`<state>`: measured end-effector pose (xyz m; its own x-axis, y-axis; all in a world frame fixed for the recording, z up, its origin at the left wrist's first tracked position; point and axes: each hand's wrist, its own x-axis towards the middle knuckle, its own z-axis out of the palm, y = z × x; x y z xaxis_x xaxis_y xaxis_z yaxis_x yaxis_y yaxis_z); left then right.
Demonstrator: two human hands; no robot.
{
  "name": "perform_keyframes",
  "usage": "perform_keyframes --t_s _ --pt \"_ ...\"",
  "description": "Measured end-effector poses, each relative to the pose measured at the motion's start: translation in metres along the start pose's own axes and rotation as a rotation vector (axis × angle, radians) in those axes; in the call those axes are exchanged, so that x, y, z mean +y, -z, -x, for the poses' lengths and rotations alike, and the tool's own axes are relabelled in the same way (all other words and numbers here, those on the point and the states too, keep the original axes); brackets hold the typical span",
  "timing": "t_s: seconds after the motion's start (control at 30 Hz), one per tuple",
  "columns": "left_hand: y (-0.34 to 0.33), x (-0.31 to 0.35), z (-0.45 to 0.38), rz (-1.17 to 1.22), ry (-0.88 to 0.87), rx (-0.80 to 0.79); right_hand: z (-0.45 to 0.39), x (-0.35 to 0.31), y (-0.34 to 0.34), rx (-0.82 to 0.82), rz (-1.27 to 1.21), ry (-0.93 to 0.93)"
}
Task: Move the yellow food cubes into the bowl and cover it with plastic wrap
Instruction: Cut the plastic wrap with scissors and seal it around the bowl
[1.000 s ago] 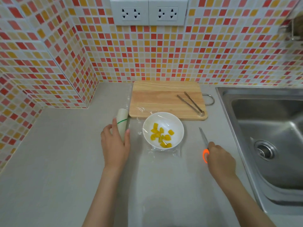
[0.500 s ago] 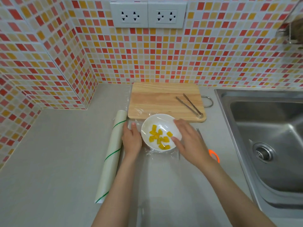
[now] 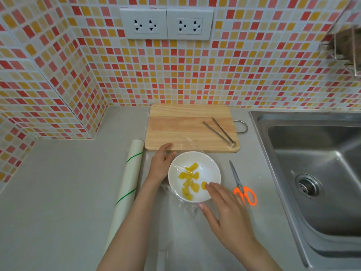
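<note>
The left hand (image 3: 161,166) lies against the left side of the white bowl (image 3: 212,169), fingers loosely curved around the rim, not closed on anything – I judge it steadies the bowl and presses the film down there. The right hand (image 3: 224,208) is flat and open, its fingertips on the near right rim, holding nothing; it seems to smooth the plastic wrap (image 3: 176,196) over the edge so it sticks. The yellow food cubes (image 3: 189,182) are all inside the bowl, under the stretched film, whose loose edges lie wrinkled on the table (image 3: 58,192) around the base.

Further out, the roll of wrap (image 3: 127,184) lies just left of the left forearm, and the orange scissors (image 3: 242,186) lie to the right – both within easy reach. The wooden cutting board (image 3: 185,126) behind the bowl carries only metal tongs (image 3: 219,132). The sink (image 3: 312,173) is at the far right.
</note>
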<state>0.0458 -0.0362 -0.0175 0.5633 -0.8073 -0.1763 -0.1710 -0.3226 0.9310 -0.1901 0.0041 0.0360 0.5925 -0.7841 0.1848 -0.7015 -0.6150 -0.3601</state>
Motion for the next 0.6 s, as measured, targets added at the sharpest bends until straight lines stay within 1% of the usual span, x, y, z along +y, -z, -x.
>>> perform_keyframes --t_s 0.13,0.23,0.3,0.37,0.5,0.53,0.6 --pt "-0.001 -0.003 -0.013 -0.044 -0.044 -0.093 -0.029 0.011 0.011 0.022 -0.271 -0.015" --pt "-0.01 0.0 -0.022 -0.051 -0.063 -0.143 -0.074 0.027 0.011 -0.069 -0.502 0.045" --pt "-0.016 0.005 -0.028 -0.104 -0.103 -0.154 -0.102 0.034 0.007 -0.161 -0.635 0.021" --pt "-0.019 0.009 -0.032 -0.172 -0.14 -0.132 -0.121 0.038 0.001 -0.231 -0.708 -0.009" --pt "-0.016 0.008 -0.037 -0.141 -0.13 -0.083 -0.127 0.04 -0.009 -0.284 -0.779 -0.03" --pt "-0.014 0.006 -0.036 -0.116 -0.119 -0.082 -0.124 0.04 -0.01 -0.275 -0.8 -0.042" --pt "-0.007 0.005 -0.031 0.014 -0.054 -0.085 -0.114 0.04 -0.011 -0.24 -0.84 -0.071"
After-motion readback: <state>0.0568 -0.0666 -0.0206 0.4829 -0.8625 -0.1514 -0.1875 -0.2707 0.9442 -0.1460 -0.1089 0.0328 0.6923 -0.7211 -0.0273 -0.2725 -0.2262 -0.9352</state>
